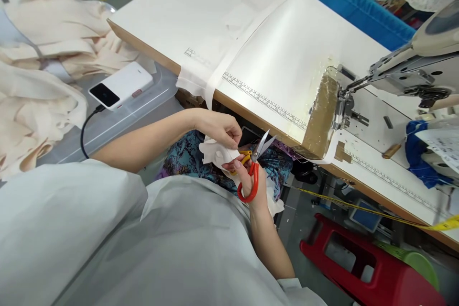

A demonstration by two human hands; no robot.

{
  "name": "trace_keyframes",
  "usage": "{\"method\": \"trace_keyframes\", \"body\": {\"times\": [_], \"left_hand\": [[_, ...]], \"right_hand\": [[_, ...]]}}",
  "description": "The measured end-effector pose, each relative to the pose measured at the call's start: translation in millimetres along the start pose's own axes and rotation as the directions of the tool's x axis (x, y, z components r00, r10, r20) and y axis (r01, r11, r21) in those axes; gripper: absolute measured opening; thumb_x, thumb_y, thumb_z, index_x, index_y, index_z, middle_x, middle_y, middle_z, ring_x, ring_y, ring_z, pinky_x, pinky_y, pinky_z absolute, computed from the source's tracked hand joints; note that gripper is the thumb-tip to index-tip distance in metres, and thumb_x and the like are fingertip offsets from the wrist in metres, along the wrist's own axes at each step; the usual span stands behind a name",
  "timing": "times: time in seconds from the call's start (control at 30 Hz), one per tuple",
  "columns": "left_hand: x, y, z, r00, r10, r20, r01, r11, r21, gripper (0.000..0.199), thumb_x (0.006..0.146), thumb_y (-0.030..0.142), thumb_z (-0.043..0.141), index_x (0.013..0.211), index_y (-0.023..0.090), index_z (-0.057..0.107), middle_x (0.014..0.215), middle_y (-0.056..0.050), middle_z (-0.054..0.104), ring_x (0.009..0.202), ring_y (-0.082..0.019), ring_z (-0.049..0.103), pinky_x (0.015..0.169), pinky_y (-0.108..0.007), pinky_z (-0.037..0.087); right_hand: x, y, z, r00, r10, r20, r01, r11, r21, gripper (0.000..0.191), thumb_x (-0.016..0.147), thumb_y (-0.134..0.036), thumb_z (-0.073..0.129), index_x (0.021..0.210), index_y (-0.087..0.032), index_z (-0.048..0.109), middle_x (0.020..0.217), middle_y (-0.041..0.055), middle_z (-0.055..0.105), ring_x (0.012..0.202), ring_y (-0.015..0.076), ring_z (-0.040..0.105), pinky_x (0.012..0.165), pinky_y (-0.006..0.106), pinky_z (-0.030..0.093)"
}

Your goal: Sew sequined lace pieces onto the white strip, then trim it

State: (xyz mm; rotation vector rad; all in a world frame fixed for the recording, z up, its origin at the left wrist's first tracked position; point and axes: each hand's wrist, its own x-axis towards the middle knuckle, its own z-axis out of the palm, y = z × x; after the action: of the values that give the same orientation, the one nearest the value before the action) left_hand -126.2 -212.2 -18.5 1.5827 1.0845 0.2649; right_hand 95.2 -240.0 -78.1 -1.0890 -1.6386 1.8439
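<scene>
Over my lap, my left hand is closed with fingertips pinched on a piece of pale cream fabric. Beside it, my right hand holds a pair of scissors with one red and one yellow handle. Their blades are parted and point up toward the table edge, away from the cloth. Some fingers of the right hand also touch the fabric. More of the pale cloth hangs below the right wrist. Part of the right hand is hidden behind the scissors' handles.
A white sewing table with printed rulers lies ahead, a pale fabric strip across it. At right stands a sewing machine. Left are a white power bank and heaped cream fabric. A red stool stands lower right.
</scene>
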Motion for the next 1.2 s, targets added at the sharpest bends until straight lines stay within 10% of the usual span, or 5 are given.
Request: {"method": "trace_keyframes", "body": {"times": [0.47, 0.7, 1.2], "left_hand": [[-5, -26, 59.3, 0.929, -0.151, -0.339, -0.014, 0.899, -0.438, 0.033, 0.080, 0.047, 0.069, 0.079, 0.018, 0.053, 0.051, 0.009, 0.041, 0.048, -0.007, 0.034, 0.048, -0.020, 0.026], [-8, -18, 58.9, 0.951, -0.235, -0.202, 0.089, 0.832, -0.548, 0.033, 0.082, 0.046, 0.066, 0.094, 0.015, 0.067, 0.060, 0.001, 0.065, 0.041, -0.009, 0.053, 0.047, -0.022, 0.036], [-5, -20, 63.5, 0.912, -0.319, -0.258, 0.085, 0.762, -0.642, 0.040, 0.075, 0.052, 0.073, 0.085, 0.014, 0.066, 0.062, -0.004, 0.071, 0.056, -0.016, 0.068, 0.047, -0.019, 0.041]], "right_hand": [[-7, 18, -20, 0.991, 0.093, 0.098, -0.086, 0.994, -0.074, 0.048, 0.082, -0.070, 0.058, 0.076, -0.023, 0.052, 0.070, -0.0004, 0.057, 0.060, 0.0162, 0.059, 0.057, 0.031, 0.055], [-10, 9, -26, 0.973, 0.147, 0.177, -0.119, 0.980, -0.163, 0.046, 0.086, -0.066, 0.056, 0.072, -0.023, 0.049, 0.064, -0.0032, 0.046, 0.056, 0.0139, 0.051, 0.052, 0.029, 0.050], [-11, 12, -35, 0.959, 0.146, 0.242, -0.060, 0.942, -0.330, 0.042, 0.090, -0.058, 0.054, 0.069, -0.023, 0.046, 0.062, -0.0046, 0.040, 0.054, 0.0125, 0.044, 0.046, 0.024, 0.039]]}}
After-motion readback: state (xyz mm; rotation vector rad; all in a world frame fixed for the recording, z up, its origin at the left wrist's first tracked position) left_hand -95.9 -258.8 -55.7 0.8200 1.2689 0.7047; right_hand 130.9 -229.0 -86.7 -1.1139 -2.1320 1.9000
